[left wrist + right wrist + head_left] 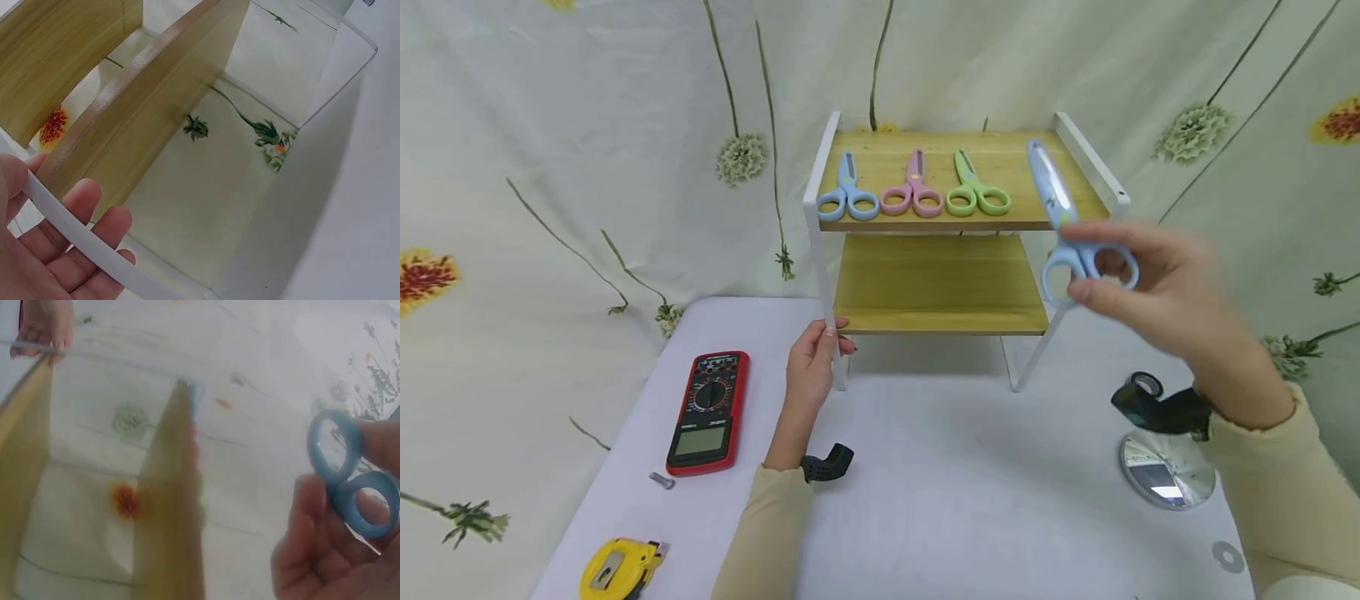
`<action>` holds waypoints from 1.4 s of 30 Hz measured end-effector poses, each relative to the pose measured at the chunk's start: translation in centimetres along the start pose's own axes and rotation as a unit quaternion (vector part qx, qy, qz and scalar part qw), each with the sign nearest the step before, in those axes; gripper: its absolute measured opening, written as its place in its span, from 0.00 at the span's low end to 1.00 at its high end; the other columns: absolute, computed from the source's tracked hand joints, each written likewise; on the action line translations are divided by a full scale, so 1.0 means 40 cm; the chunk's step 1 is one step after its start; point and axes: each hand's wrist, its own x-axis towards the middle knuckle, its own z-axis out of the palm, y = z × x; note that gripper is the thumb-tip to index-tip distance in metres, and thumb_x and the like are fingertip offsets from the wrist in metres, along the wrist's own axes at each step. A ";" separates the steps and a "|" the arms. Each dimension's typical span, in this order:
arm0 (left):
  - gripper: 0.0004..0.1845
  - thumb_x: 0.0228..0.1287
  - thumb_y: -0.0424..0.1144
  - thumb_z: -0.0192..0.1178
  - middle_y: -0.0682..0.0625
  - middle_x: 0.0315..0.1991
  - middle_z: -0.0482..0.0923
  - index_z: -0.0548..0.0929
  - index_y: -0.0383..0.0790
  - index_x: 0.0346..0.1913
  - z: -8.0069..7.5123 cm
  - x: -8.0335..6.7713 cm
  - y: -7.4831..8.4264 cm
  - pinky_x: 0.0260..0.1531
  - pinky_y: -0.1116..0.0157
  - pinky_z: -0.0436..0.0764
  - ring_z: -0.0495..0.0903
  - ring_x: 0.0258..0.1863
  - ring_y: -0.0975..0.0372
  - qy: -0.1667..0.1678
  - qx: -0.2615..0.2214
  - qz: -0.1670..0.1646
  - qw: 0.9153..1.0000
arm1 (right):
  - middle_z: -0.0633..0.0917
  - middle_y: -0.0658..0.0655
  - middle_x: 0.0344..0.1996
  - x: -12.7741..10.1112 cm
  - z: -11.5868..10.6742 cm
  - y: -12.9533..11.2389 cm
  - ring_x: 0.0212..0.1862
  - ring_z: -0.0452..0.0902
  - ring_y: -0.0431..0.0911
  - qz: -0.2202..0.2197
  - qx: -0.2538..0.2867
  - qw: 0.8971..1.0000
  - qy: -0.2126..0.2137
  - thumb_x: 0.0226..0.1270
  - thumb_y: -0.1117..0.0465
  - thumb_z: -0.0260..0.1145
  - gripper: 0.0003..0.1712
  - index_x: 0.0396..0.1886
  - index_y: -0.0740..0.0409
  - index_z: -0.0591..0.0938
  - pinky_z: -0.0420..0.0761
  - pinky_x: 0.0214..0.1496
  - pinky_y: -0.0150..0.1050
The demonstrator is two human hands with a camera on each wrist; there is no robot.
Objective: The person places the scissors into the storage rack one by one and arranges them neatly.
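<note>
My left hand (808, 362) grips the white left leg of a two-tier wooden shelf (940, 283), beside the lower board's corner; in the left wrist view its fingers (112, 226) curl round the white metal frame. My right hand (1180, 296) holds light blue scissors (1077, 254) by the handle end, between thumb and fingers, with the blades pointing up in front of the shelf's right side. On the top board, in a row from the left, lie blue scissors (847, 185), pink scissors (914, 183) and green scissors (973, 185), their handles toward the front edge.
Left of the shelf lie a red and black multimeter (709, 408), a bolt (662, 480) and a yellow tape measure (617, 570). Under and near my right forearm are a black ring (1146, 382), a shiny round metal disc (1165, 475) and a grey washer (1228, 557). Flowered cloth (985, 58) hangs behind.
</note>
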 end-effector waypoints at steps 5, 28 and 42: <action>0.16 0.82 0.36 0.45 0.38 0.34 0.83 0.81 0.32 0.54 -0.004 0.003 0.000 0.52 0.53 0.78 0.82 0.36 0.70 0.002 0.003 0.000 1.000 | 0.89 0.51 0.41 0.136 -0.030 -0.019 0.32 0.69 0.38 0.118 -0.266 0.956 0.039 0.66 0.62 0.70 0.21 0.58 0.59 0.85 0.60 0.24 0.31; 0.16 0.82 0.36 0.45 0.36 0.34 0.83 0.81 0.32 0.54 -0.003 0.002 -0.005 0.51 0.61 0.79 0.82 0.35 0.69 -0.003 -0.006 -0.005 1.000 | 0.91 0.62 0.33 0.220 -0.027 0.080 0.42 0.80 0.60 0.106 -0.469 0.874 -0.068 0.74 0.52 0.62 0.17 0.42 0.59 0.91 0.71 0.51 0.55; 0.16 0.82 0.36 0.45 0.33 0.35 0.82 0.81 0.31 0.54 -0.001 0.003 -0.008 0.49 0.66 0.78 0.82 0.35 0.70 -0.003 -0.008 0.002 1.000 | 0.91 0.63 0.37 0.200 -0.023 0.082 0.44 0.83 0.61 0.078 -0.463 0.881 -0.055 0.75 0.54 0.62 0.17 0.43 0.60 0.91 0.73 0.47 0.55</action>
